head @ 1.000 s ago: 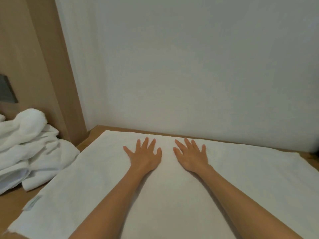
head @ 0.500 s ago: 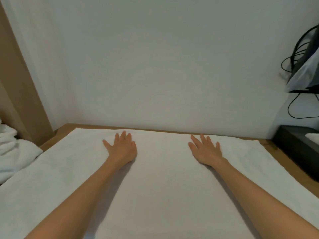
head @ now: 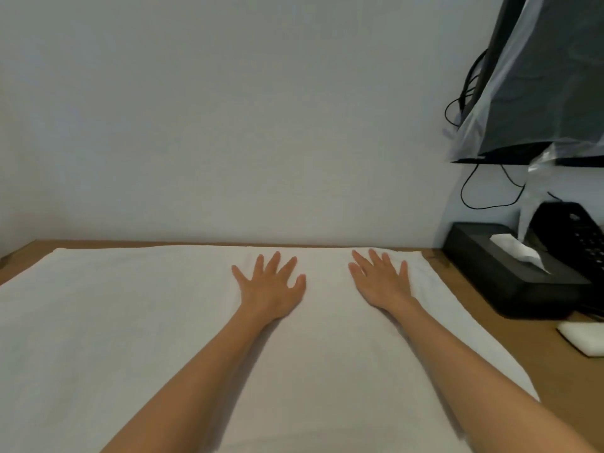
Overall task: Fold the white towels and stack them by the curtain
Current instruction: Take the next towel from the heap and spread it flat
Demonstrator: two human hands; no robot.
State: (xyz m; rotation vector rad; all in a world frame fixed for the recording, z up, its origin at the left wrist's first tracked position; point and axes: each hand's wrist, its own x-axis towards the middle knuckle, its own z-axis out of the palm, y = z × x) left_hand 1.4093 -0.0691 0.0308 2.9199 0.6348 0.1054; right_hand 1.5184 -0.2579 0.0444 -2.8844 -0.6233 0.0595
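Observation:
A large white towel (head: pixel 130 322) lies spread flat over the wooden table, its far edge along the wall. My left hand (head: pixel 271 289) rests flat on it near the far edge, fingers spread. My right hand (head: pixel 382 282) lies flat on the towel's far right part, fingers straight, close to the right edge. Neither hand holds anything. The curtain and the pile of other towels are out of view.
A black tissue box (head: pixel 510 269) with a white tissue stands on the table (head: pixel 539 364) at the right. Behind it are a black phone (head: pixel 575 233), cables and a plastic-covered screen (head: pixel 549 80). A small white object (head: pixel 585 338) lies at the right edge.
Both hands have slid to the right across the towel, and the view has turned right. The towel pile at the left has left the view; the tissue box and screen have come in.

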